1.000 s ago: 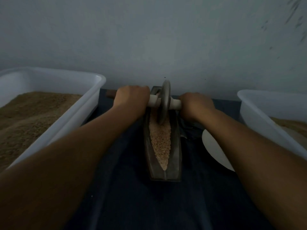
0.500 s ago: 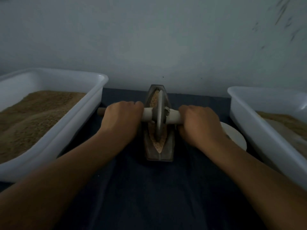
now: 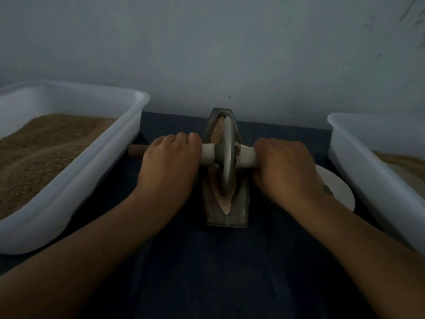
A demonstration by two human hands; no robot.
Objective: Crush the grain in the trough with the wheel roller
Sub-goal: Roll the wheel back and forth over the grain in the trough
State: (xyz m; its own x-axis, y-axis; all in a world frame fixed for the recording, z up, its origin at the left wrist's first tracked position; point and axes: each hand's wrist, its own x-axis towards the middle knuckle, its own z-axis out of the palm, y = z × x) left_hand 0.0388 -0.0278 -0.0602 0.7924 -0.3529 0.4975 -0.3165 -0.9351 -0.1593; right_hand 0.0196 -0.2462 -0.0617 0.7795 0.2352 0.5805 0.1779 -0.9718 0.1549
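Hands: left hand (image 3: pixel 169 166) and right hand (image 3: pixel 284 169) wrapped round the axle (image 3: pixel 208 154).
Wheel roller (image 3: pixel 226 157): mid-trough (image 3: pixel 226 217), in grain (image 3: pixel 216 132).
Tip: press evenly, keep the wheel upright.

Two bare forearms, no sleeves, small dark mark on right wrist (image 3: pixel 326 189)

Count on the dark cloth (image 3: pixel 207 272): one trough (image 3: pixel 239 210), holding one lot of grain (image 3: pixel 216 132). One wheel roller (image 3: pixel 226 155) on one axle. Two hands, left hand (image 3: pixel 169 164) and right hand (image 3: pixel 285 171). Two white tubs, one left (image 3: pixel 76 180), one right (image 3: pixel 358 162). One white disc (image 3: pixel 335 189), possibly a plate, partly hidden.
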